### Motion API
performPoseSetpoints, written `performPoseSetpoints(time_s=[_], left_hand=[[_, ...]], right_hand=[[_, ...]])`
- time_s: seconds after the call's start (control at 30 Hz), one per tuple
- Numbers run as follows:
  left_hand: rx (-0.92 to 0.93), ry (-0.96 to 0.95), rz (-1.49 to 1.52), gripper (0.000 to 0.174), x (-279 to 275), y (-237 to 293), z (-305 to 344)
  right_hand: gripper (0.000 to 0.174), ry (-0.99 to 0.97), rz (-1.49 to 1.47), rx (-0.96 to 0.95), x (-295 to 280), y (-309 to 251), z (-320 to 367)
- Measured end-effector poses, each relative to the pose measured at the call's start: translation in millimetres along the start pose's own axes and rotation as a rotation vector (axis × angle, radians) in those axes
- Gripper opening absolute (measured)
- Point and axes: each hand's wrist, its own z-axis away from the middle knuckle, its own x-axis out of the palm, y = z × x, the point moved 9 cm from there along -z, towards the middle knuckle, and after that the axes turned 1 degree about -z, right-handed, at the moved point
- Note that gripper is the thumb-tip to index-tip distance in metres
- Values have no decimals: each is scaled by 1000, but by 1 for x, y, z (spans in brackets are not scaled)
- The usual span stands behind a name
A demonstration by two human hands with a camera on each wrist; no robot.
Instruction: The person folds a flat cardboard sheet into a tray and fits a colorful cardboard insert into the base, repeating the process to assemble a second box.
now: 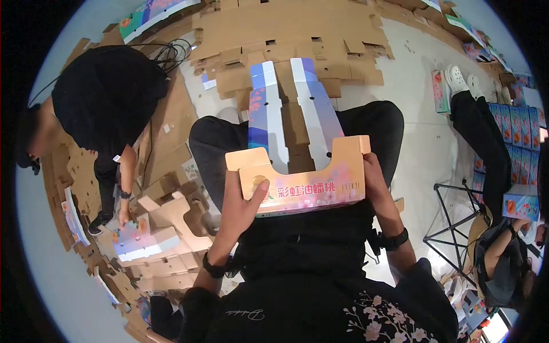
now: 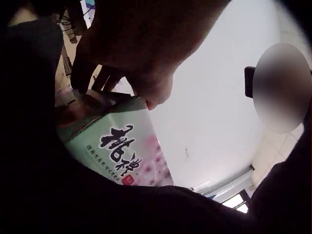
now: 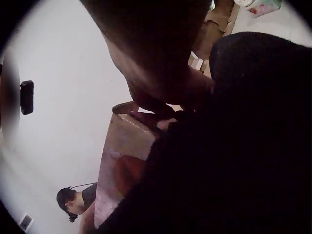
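Note:
A printed cardboard box [image 1: 309, 186], partly folded, lies across the person's lap in the head view. Its orange end panel with a cut-out top edge stands up, facing the person. Two long blue and white side panels [image 1: 320, 111] stretch away from it. The left hand [image 1: 241, 207] grips the left end of this panel, thumb across the printed front. At the other end the right hand [image 1: 374, 178] holds the corner, most of its fingers hidden behind the panel. A green printed face of the box [image 2: 122, 146] shows in the left wrist view, below the hand.
Flattened cardboard [image 1: 291, 23] covers the floor ahead. On the left, another person [image 1: 108, 97] bends over a part-folded box [image 1: 146, 240]. A black folding stand [image 1: 452, 223] is on the right, near stacked printed boxes [image 1: 517, 123] and a seated person's legs [image 1: 486, 143].

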Motion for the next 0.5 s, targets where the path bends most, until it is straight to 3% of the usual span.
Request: performPoseSetpoints(time_s=[0.17, 0.23, 0.37, 0.43, 0.47, 0.5], left_hand=[[116, -18, -443, 43, -8, 18, -2], [161, -97, -467, 42, -13, 14, -4], [336, -171, -447, 46, -14, 30, -12], [286, -168, -494, 42, -13, 23, -10], [265, -173, -515, 41, -10, 21, -12], [192, -141, -349, 40, -13, 21, -16]], right_hand=[[25, 43, 115, -54, 2, -5, -2], [31, -9, 160, -66, 1, 0, -6], [39, 334, -55, -238, -14, -42, 14], [43, 427, -27, -395, 0, -90, 38], [42, 430, 124, -458, 14, -109, 44], [42, 369, 283, -447, 22, -109, 41]])
